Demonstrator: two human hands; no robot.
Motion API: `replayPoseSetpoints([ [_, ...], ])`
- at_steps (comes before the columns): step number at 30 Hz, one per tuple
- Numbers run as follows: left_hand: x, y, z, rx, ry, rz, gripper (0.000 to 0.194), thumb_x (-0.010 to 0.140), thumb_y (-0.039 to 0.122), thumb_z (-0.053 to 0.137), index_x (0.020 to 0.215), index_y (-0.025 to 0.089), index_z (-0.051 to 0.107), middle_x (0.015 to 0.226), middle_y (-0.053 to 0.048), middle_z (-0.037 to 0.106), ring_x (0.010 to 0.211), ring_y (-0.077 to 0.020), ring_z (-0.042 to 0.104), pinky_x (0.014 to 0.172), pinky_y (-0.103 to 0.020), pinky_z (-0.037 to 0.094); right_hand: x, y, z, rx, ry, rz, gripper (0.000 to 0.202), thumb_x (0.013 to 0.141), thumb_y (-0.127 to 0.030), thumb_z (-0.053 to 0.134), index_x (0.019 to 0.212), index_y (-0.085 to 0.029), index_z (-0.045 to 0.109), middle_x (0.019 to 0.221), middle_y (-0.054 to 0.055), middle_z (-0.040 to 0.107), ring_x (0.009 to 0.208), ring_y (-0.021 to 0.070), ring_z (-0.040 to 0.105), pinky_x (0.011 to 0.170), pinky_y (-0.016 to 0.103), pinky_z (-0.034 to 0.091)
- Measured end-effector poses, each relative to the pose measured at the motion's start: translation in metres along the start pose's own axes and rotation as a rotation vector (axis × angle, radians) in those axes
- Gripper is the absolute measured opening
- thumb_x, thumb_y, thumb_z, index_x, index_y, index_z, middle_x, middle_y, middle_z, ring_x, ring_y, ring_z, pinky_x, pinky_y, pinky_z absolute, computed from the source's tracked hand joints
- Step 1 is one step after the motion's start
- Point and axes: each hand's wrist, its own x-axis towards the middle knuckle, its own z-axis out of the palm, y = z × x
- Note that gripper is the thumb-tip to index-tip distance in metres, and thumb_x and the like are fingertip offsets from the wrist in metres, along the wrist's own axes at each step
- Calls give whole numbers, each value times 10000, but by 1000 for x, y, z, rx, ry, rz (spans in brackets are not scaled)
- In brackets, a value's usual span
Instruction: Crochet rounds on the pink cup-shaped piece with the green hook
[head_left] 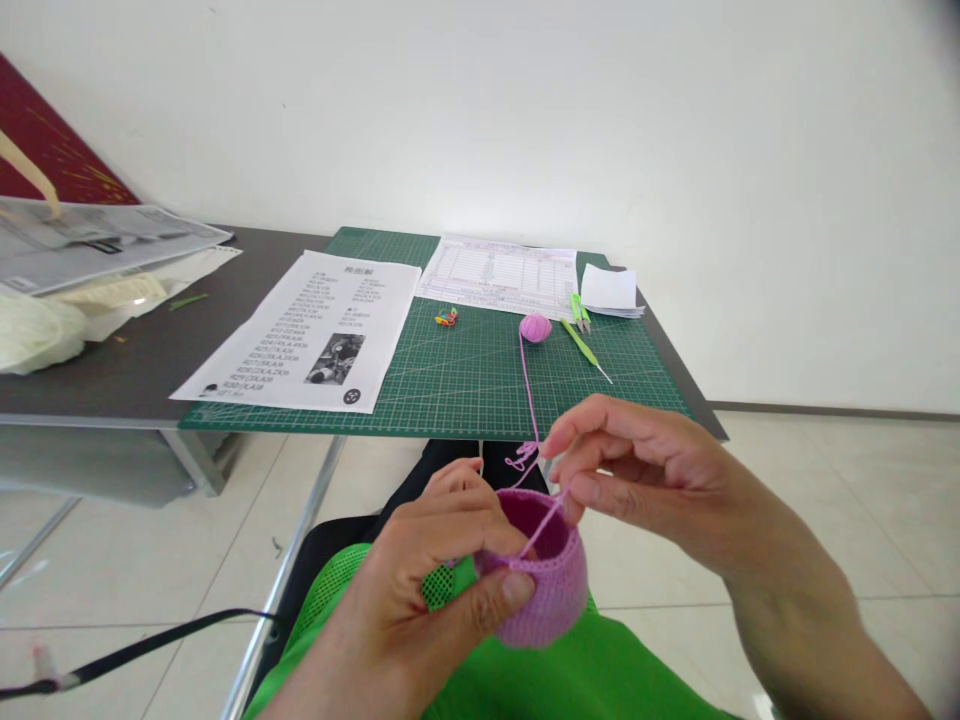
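A pink crocheted cup-shaped piece is above my lap, its round opening facing up. My left hand is closed on its near left rim, thumb outside and fingers inside. My right hand is closed in a pinch at the far right rim, holding pink yarn that stretches across the opening towards my left thumb. Another strand runs from beside my right fingers up to a small pink yarn ball on the mat. A crochet hook with a green handle lies right of the ball.
A green cutting mat covers part of the dark table. On it lie a printed pattern sheet, a form, colourful stitch markers, small green snips and white paper slips. White yarn sits far left.
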Motion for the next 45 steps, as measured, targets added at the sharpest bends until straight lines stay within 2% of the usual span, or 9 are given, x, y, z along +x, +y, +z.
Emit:
replayPoseSetpoints([
  [6,-5,-4,-2,-36,-35,-43,239,989,337,586,794,213,646,757,42,553,801,-159,513,1040,-367,274,-5,-19,-25,-313,-305,177,138,946,-296,645,972,-192,732,796,2,744,718,96,670,647,189,471],
  [10,-4,-3,0,-64,-69,-20,212,984,334,601,812,220,653,755,40,608,798,-163,514,1016,-369,299,-6,-19,-19,106,-401,52,143,963,-228,611,900,-125,688,754,25,624,645,78,556,562,195,392],
  [18,-3,-3,6,-83,-131,25,223,975,332,618,788,211,631,780,58,660,753,-129,553,1036,-364,315,9,-15,6,790,-126,-106,127,977,-196,549,865,-191,608,655,-61,292,606,79,346,611,152,450],
  [21,-9,-4,5,-93,-100,11,223,969,349,625,794,212,649,751,55,627,745,-132,558,1100,-389,280,4,-34,-6,888,164,-224,137,882,-131,639,788,-207,574,617,-71,255,585,76,344,599,131,476],
  [26,-14,-7,-1,-97,-112,29,266,973,414,607,800,223,670,749,49,632,742,-132,570,1130,-397,264,0,-48,-37,528,677,-409,216,933,-125,483,793,-280,537,626,-39,277,572,153,309,698,227,534],
  [32,-12,-11,-12,-183,-101,95,280,972,439,597,797,235,673,755,34,612,759,-141,597,1126,-402,256,4,-16,-73,183,727,-398,252,983,-265,456,795,-321,614,740,14,495,725,202,432,1006,360,440],
  [37,-12,-8,-14,-219,-91,103,253,977,406,601,824,239,712,796,17,660,788,-148,611,1114,-384,273,-8,-6,-50,-295,488,-114,120,894,-279,703,1010,-284,735,1005,16,636,953,201,541,1005,390,411],
  [41,-8,-7,-14,-222,-101,80,237,982,390,601,833,245,716,812,31,667,796,-138,617,1132,-382,252,-14,-11,-9,-564,-127,-153,258,958,-293,625,1215,-302,643,1259,20,580,1232,165,495,1040,300,408],
  [45,-7,-9,-16,-189,-95,102,241,999,375,573,833,242,686,788,41,651,781,-138,609,1127,-383,262,-7,-6,11,-495,-301,-235,103,924,-245,680,1014,-202,706,1170,45,569,1184,149,509,1057,293,385],
])
